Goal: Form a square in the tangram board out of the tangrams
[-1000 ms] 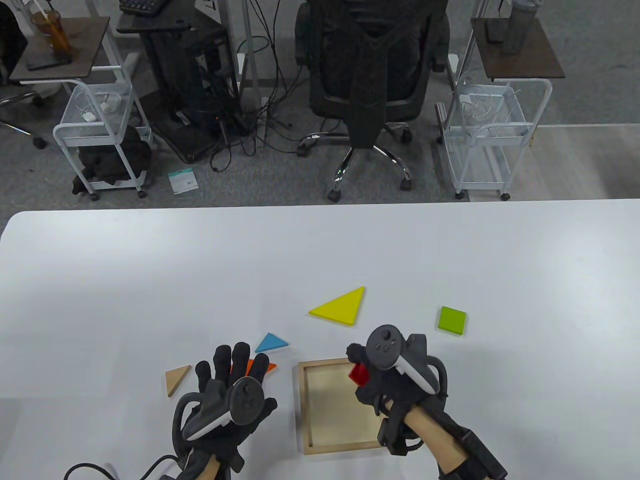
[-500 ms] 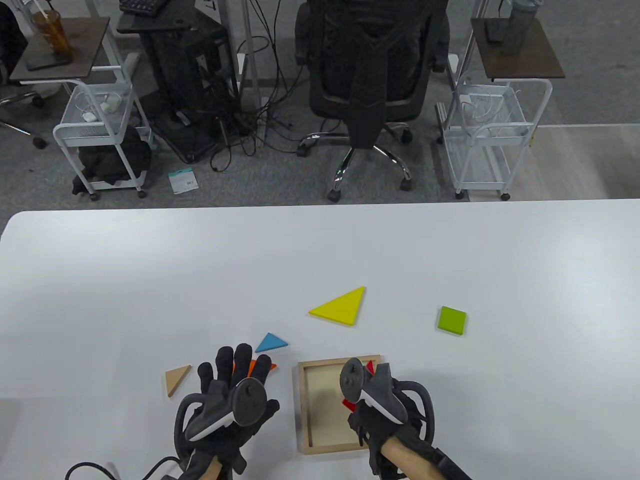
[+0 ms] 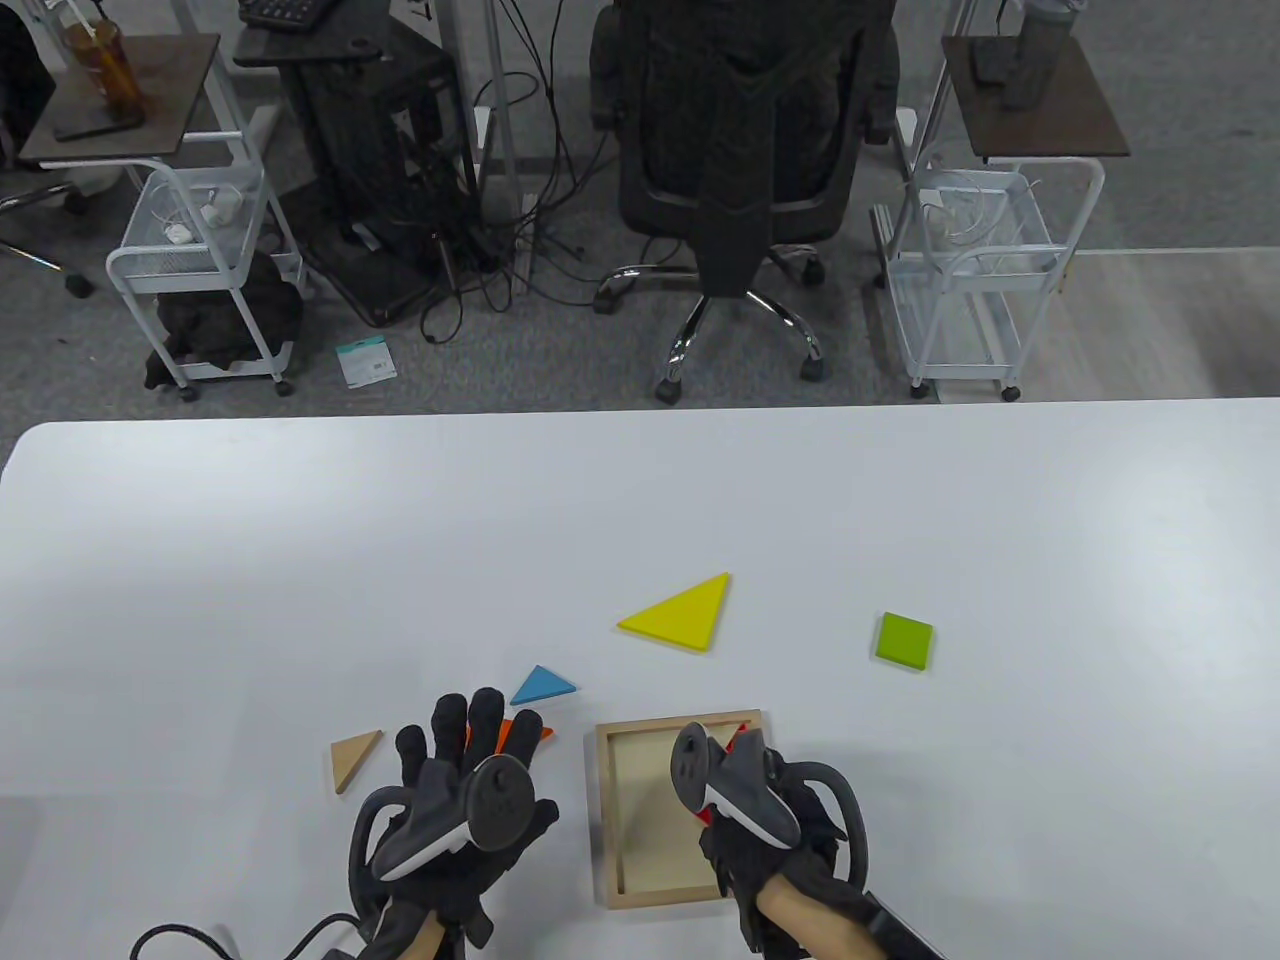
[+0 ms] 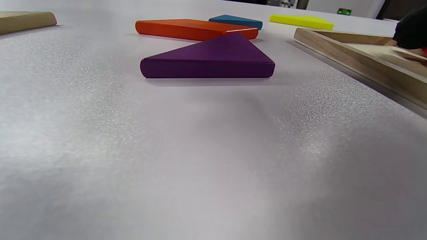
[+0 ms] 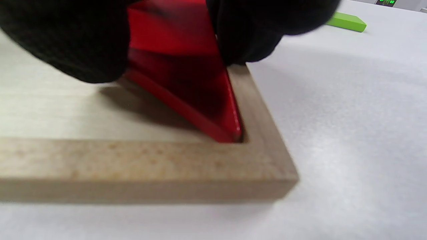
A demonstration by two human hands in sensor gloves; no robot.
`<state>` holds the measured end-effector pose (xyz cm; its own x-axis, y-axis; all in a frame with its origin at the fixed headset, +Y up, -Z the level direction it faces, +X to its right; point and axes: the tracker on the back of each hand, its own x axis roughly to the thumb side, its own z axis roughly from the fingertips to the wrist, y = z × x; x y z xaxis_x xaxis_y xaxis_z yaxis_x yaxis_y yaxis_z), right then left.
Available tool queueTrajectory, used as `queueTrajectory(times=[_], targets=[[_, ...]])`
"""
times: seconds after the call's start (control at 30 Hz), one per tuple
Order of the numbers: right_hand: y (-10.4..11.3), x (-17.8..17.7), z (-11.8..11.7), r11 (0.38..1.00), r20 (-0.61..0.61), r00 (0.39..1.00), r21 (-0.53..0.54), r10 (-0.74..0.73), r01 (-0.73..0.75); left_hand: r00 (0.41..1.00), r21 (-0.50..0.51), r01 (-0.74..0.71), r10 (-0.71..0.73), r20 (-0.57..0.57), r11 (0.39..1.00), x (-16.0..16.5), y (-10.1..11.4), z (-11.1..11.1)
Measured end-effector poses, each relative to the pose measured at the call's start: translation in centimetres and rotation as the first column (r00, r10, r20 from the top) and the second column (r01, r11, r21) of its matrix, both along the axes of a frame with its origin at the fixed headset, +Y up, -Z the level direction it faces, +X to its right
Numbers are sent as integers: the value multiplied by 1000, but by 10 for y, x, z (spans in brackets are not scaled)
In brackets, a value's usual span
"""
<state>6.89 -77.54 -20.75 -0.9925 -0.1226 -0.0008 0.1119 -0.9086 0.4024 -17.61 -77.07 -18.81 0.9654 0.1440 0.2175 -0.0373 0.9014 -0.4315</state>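
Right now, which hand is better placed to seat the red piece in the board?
Right. The right hand already grips the red piece, whose tip sits in a corner of the board. The left hand lies flat beside the board, over the orange piece.

- white table
- wooden tray under right hand, flat on table
- orange piece partly under left hand fingers
- purple triangle beneath left hand
- blue triangle just beyond left fingertips
- tan triangle left of left hand
- yellow triangle, green square beyond right hand
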Motion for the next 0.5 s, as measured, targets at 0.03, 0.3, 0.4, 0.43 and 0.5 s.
queueTrajectory(times=[0.03,0.3,0.4,0.43,0.5], targets=[[0,0,0,1000,0,1000,-1,3,-3,1000,-1,1,-1,0,1000,0,0,0],[-1,3,3,1000,7,1000,-6,21,-21,1000,-10,7,-7,-2,1000,0,-1,0],[-2,6,4,1000,10,1000,-4,17,-17,1000,-13,11,-11,-2,1000,0,-1,0],[-2,6,5,1000,12,1000,-4,14,-14,1000,-15,12,-12,-2,1000,1,-1,0],[-1,6,5,1000,10,1000,-5,23,-23,1000,-18,15,-15,-3,1000,1,-1,0]])
